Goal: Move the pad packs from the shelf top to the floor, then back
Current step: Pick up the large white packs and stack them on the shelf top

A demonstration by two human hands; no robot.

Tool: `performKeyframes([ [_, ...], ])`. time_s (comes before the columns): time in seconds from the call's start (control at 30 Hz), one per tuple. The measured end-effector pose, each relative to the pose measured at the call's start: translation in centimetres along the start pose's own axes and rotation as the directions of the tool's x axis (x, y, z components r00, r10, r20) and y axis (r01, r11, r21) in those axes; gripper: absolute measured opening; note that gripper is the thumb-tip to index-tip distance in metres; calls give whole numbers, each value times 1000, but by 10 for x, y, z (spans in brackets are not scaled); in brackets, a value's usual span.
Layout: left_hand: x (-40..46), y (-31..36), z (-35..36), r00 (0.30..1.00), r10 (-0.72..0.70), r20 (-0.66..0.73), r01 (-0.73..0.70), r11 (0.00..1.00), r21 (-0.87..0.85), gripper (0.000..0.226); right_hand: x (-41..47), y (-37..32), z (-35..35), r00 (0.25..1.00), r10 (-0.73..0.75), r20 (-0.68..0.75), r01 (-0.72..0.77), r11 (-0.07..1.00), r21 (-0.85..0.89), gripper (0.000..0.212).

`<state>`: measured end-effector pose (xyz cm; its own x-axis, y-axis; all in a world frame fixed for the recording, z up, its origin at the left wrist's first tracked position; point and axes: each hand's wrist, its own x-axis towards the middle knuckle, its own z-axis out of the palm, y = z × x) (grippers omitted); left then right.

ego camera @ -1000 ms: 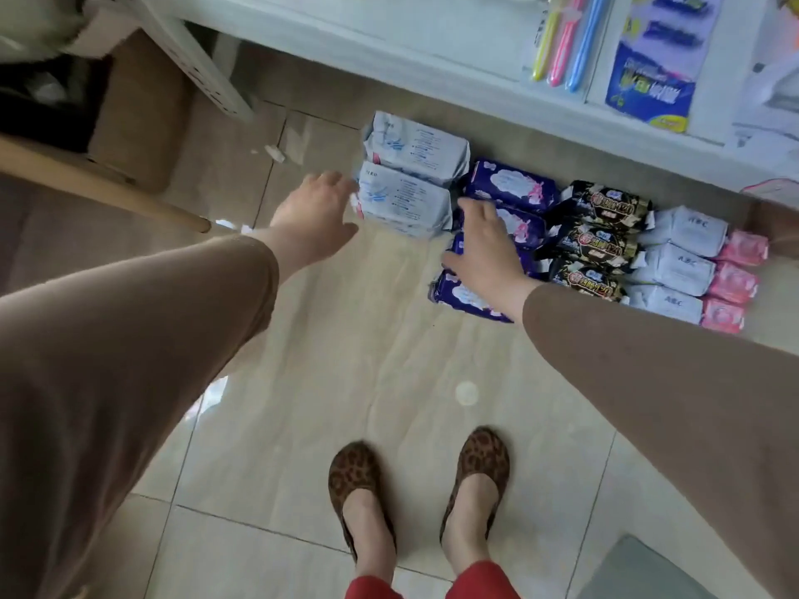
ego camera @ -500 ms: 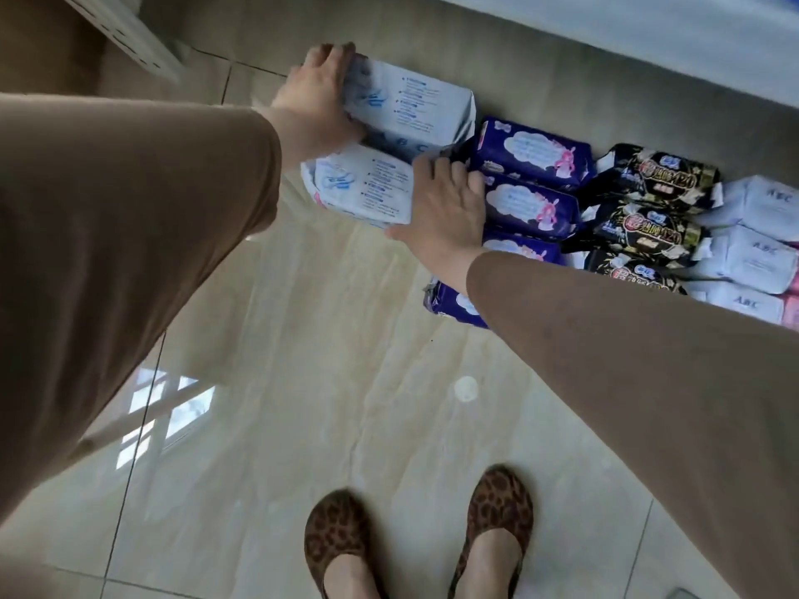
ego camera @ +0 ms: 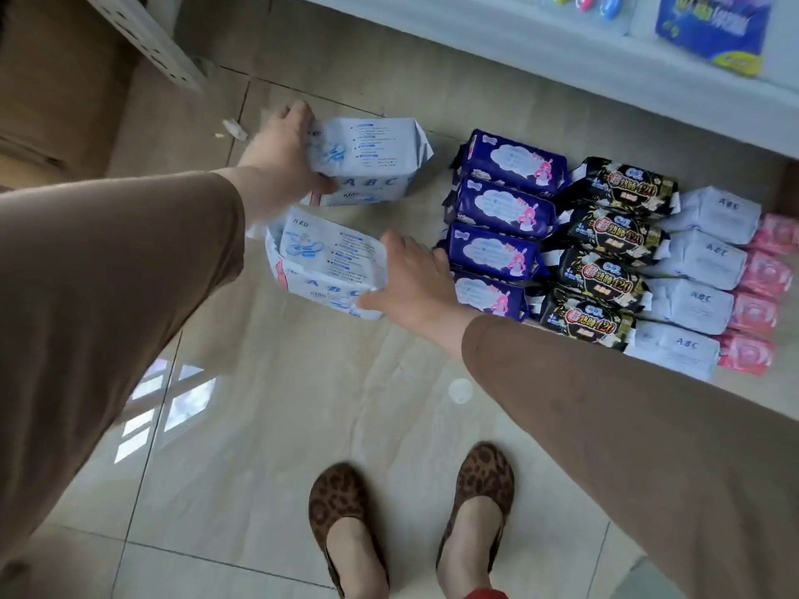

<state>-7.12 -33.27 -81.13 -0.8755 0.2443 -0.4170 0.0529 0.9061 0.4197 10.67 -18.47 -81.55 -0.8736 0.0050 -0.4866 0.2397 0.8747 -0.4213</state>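
Observation:
Two white-and-blue ABC pad packs are off the tiled floor. My left hand (ego camera: 283, 155) grips the left end of the far white pack (ego camera: 372, 159). My right hand (ego camera: 415, 283) holds the right end of the near white pack (ego camera: 322, 265). To their right on the floor lie several dark blue packs (ego camera: 503, 211), then several black packs (ego camera: 605, 257), then several white-and-pink packs (ego camera: 709, 278), each kind in its own column. The white shelf top (ego camera: 562, 45) runs along the upper right.
On the shelf lie a blue packet (ego camera: 713, 30) and coloured toothbrushes (ego camera: 586, 0). A white perforated shelf post (ego camera: 147, 36) slants at the upper left beside brown cardboard (ego camera: 47, 80). My feet in leopard-print shoes (ego camera: 410, 512) stand at the bottom centre.
Both hands closed on the two white packs and lifted them; the packs now sit apart and tilted. The view has risen, so the shelf top shows again.

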Motion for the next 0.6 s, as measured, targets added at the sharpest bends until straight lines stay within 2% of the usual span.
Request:
performKeyframes([
  [0.2,-110,16,-97,998,-34,44,34,999,-11,89,-105,-20,-95,991,15,130,-45,972,229,78],
  [0.3,-168,48,-156,998,16,59,-12,998,-64,84,-162,-35,-168,989,-2,150,-38,963,266,82],
  [0.43,-238,101,-251,994,92,58,-87,992,-88,77,-235,-68,-280,995,-34,98,6,964,267,82],
  [0.6,-313,176,-389,979,194,-61,-201,967,-156,75,-324,-124,-435,997,-73,-13,74,957,280,80],
])
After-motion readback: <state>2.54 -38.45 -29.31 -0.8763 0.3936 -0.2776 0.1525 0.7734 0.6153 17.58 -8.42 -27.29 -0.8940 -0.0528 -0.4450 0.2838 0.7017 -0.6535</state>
